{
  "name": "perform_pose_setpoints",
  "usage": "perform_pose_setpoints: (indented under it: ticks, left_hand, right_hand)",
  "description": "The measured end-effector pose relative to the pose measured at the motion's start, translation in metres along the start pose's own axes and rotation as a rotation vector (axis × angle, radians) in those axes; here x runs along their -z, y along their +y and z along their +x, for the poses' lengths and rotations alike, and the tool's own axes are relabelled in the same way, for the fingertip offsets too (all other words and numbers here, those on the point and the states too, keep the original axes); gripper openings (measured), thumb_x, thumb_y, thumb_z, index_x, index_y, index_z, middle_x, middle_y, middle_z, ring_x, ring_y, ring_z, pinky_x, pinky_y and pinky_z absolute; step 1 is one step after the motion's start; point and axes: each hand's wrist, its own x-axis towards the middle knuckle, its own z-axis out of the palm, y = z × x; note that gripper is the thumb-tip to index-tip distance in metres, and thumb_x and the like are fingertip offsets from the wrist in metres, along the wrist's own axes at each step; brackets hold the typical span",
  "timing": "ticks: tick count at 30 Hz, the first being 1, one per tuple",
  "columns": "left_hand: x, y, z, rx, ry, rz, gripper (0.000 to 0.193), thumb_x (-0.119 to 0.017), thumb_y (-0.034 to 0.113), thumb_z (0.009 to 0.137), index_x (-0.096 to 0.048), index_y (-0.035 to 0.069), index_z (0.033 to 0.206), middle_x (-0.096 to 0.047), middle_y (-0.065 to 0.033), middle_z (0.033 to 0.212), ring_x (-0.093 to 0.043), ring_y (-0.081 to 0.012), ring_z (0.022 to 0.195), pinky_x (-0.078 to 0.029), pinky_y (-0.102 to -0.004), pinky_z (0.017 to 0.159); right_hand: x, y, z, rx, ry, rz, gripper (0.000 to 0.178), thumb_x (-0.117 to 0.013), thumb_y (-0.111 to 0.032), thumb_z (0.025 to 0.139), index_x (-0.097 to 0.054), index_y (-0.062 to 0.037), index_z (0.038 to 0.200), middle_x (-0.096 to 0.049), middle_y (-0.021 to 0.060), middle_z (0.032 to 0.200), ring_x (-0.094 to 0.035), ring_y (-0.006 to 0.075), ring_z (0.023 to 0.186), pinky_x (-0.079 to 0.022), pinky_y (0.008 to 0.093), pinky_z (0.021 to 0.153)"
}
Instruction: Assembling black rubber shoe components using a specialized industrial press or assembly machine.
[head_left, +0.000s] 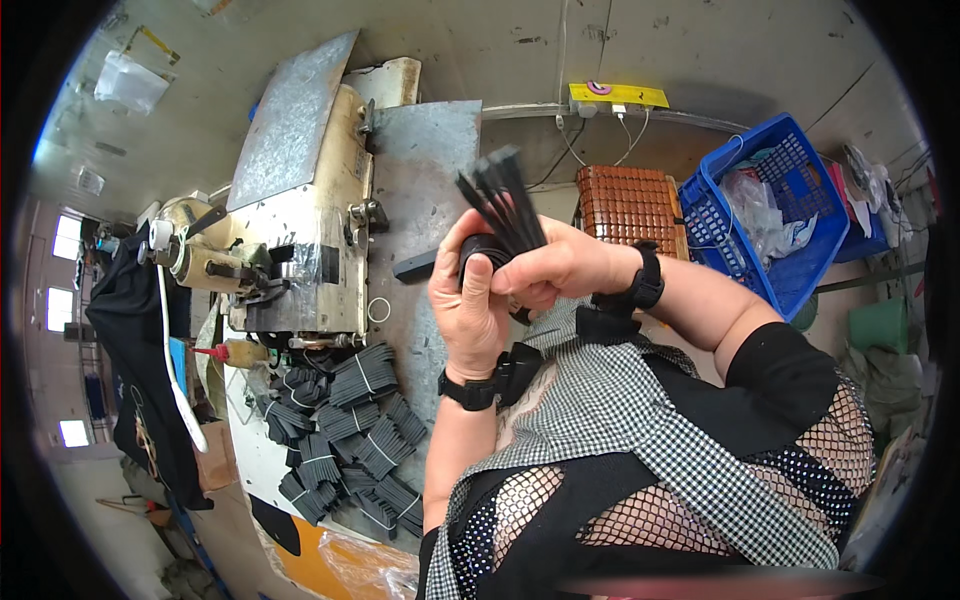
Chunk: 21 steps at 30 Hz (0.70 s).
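My left hand is closed around a bundle of thin black strips, its thumb pointing up. Fingers of my right hand pinch the same bundle from the other side. The loose ends fan out above both hands, slightly blurred, while a black curled part shows between thumb and fingers. Below and left of my hands lies a heap of black strip bundles, several with pale bands around them. A thin white ring and a dark bar rest on the metal tabletop near my left hand.
A cream-coloured machine with a metal plate on top stands at the left. Beside it is a small bottle with a red tip. At the right are a brown beaded seat and a blue crate holding plastic bags.
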Motion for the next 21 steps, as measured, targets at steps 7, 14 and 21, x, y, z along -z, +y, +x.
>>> perform_pose_setpoints:
  ticks: [7, 14, 21]
  left_hand:
    - [-0.008, 0.018, 0.009, -0.173, -0.125, 0.593, 0.033, -0.073, 0.003, 0.079, -0.064, -0.002, 0.111, -0.069, -0.0117, 0.103, -0.063, -0.0125, 0.091, -0.049, -0.0252, 0.081]
    - [-0.024, 0.022, 0.013, -0.285, -0.258, 0.918, 0.032, -0.072, -0.002, 0.073, -0.067, -0.003, 0.105, -0.07, -0.0155, 0.098, -0.067, -0.0239, 0.096, -0.052, -0.0315, 0.085]
    - [-0.033, 0.006, 0.0, -0.226, -0.128, 1.046, 0.016, -0.07, 0.004, 0.074, -0.071, 0.0, 0.09, -0.07, -0.0155, 0.087, -0.069, -0.0283, 0.092, -0.052, -0.0344, 0.087]
  right_hand:
    - [0.005, -0.012, 0.001, 0.058, 0.053, -0.918, 0.021, -0.063, -0.013, 0.075, -0.057, 0.0032, 0.086, -0.06, 0.009, 0.072, -0.058, 0.0196, 0.069, -0.048, 0.0339, 0.061]
    - [0.027, 0.005, 0.005, 0.167, -0.085, -1.146, 0.012, -0.058, -0.008, 0.076, -0.059, 0.0016, 0.083, -0.061, 0.013, 0.073, -0.058, 0.0219, 0.065, -0.05, 0.0315, 0.06]
    - [0.049, 0.057, 0.012, 0.503, -0.125, -1.428, 0.019, -0.062, -0.017, 0.078, -0.06, -0.0001, 0.086, -0.063, 0.0111, 0.082, -0.059, 0.0218, 0.077, -0.049, 0.0324, 0.075]
